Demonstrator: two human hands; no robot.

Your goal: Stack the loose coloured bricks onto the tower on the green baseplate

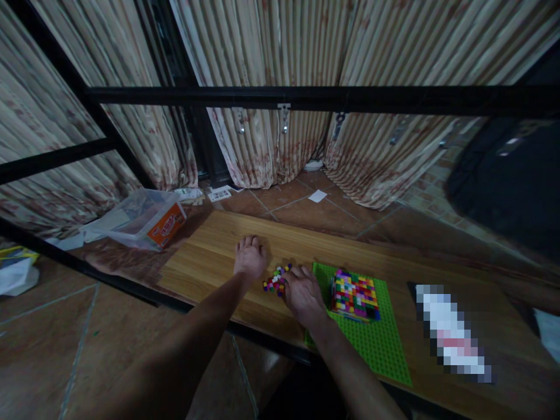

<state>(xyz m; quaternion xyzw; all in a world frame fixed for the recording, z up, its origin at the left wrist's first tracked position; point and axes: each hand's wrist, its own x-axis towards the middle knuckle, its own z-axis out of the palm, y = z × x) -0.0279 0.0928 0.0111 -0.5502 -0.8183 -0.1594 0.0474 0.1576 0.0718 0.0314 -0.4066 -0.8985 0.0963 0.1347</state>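
My left hand [249, 258] rests on the wooden table [210, 256], its fingers curled under into a loose fist; nothing shows in it. My right hand [303, 293] lies palm down at the left edge of a green baseplate [376, 344], with the fingers bent over a small heap of loose coloured bricks [276, 280] between the two hands. What the fingertips touch or pinch is hidden. A flat block built of many coloured bricks [355, 294] stands on the baseplate just right of my right hand.
A clear plastic box with an orange label [146, 220] lies on the floor left of the table. Black metal bars [306, 98] cross in front of striped curtains. A blurred-out flat object [452, 332] lies on the table's right part. A dark shape [507, 181] fills the right side.
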